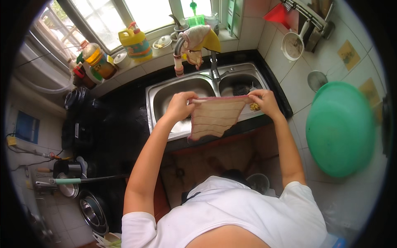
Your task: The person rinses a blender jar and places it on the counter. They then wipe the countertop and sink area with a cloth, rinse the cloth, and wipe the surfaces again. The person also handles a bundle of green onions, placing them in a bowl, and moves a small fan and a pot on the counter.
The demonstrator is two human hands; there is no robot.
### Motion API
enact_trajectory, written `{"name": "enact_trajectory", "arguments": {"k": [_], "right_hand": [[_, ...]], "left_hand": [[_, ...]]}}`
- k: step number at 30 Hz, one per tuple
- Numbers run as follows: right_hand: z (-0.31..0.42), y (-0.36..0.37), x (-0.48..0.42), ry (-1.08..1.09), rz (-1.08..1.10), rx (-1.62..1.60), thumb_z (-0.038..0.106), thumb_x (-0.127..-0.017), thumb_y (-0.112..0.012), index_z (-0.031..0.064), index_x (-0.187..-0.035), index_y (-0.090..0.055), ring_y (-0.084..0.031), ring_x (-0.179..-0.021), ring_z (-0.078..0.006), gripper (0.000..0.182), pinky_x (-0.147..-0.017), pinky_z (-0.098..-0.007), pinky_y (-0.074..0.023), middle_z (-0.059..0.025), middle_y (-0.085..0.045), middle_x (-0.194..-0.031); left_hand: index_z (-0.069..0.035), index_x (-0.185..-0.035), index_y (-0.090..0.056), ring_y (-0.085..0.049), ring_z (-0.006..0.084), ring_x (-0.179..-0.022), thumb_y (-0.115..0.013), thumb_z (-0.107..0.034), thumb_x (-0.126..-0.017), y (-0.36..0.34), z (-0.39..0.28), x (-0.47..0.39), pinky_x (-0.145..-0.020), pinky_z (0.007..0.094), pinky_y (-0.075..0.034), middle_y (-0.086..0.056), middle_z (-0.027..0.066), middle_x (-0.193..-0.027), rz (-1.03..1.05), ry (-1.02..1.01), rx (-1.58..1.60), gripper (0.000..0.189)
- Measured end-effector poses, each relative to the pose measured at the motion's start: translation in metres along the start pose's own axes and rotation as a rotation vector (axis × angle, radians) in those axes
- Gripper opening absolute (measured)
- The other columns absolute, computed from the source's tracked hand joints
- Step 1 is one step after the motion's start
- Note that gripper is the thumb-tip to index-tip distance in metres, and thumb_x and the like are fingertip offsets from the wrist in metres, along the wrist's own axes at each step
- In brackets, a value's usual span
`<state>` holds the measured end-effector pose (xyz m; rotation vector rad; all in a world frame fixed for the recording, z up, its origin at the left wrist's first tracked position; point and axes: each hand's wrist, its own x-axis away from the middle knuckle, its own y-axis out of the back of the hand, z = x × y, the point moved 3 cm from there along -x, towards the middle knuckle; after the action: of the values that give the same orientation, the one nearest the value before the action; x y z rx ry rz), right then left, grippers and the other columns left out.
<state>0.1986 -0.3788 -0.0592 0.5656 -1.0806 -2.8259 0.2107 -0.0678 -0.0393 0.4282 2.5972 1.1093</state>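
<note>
A thin striped cloth with a pink edge hangs spread between my two hands, over the front rim of a steel double sink. My left hand pinches its upper left corner. Its upper right corner is between the thumb and fingers of my right hand. Behind the cloth, a curved faucet stands at the back of the sink, with another cloth and a yellow cloth draped over its spout. A yellowish scrap lies by the right basin.
Bottles, including a yellow jug, line the windowsill. A green plastic basin hangs at the right wall, below a white-handled strainer and a red funnel. Pans and a green-handled utensil are at the left.
</note>
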Motion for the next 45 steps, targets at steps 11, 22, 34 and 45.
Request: {"name": "enact_trajectory", "arguments": {"k": [11, 22, 34, 45], "right_hand": [[-0.059, 0.065, 0.06, -0.365, 0.117, -0.058, 0.005, -0.076, -0.061, 0.0002, -0.09, -0.067, -0.062, -0.071, -0.0145, 0.016, -0.067, -0.0268, -0.0477, -0.008, -0.067, -0.077], [-0.051, -0.234, 0.044, 0.091, 0.469, 0.106, 0.01, -0.068, -0.072, 0.0011, -0.086, -0.063, -0.059, -0.074, -0.0311, 0.022, -0.066, -0.0388, -0.0465, -0.0143, -0.06, -0.081], [-0.007, -0.296, -0.025, 0.072, 0.874, -0.279, 0.0, -0.073, -0.068, 0.0008, -0.089, -0.063, -0.058, -0.066, -0.009, 0.017, -0.058, -0.0237, -0.0463, -0.0027, -0.063, -0.076], [0.117, -0.401, -0.007, 0.353, 1.121, 0.062, 0.013, -0.066, -0.075, 0.0015, -0.129, -0.04, -0.051, -0.111, -0.0339, 0.073, -0.091, -0.0371, -0.0435, -0.0224, -0.048, -0.125]], "left_hand": [[-0.007, -0.098, -0.063, -0.061, 0.0226, -0.075, -0.068, -0.006, -0.069, -0.106, -0.033, 0.001, -0.068, 0.0312, -0.047, -0.064, 0.0107, -0.081, 0.226, -0.14, 0.311, 0.029], [-0.008, -0.11, -0.058, -0.056, 0.0297, -0.102, -0.062, -0.017, -0.078, -0.084, 0.102, 0.246, -0.087, 0.0393, -0.045, -0.06, 0.0136, -0.108, 0.307, 0.67, -0.13, 0.034], [-0.007, -0.109, -0.059, -0.058, 0.0327, -0.097, -0.061, -0.016, -0.078, -0.208, -0.034, 0.546, -0.085, 0.0389, -0.045, -0.062, 0.0149, -0.104, -0.26, 1.689, 0.24, 0.032], [-0.009, -0.105, -0.061, -0.062, 0.027, -0.088, -0.061, -0.017, -0.08, -0.383, -0.124, 0.603, -0.078, 0.035, -0.047, -0.066, 0.0115, -0.096, -0.706, 1.78, 0.707, 0.026]]}}
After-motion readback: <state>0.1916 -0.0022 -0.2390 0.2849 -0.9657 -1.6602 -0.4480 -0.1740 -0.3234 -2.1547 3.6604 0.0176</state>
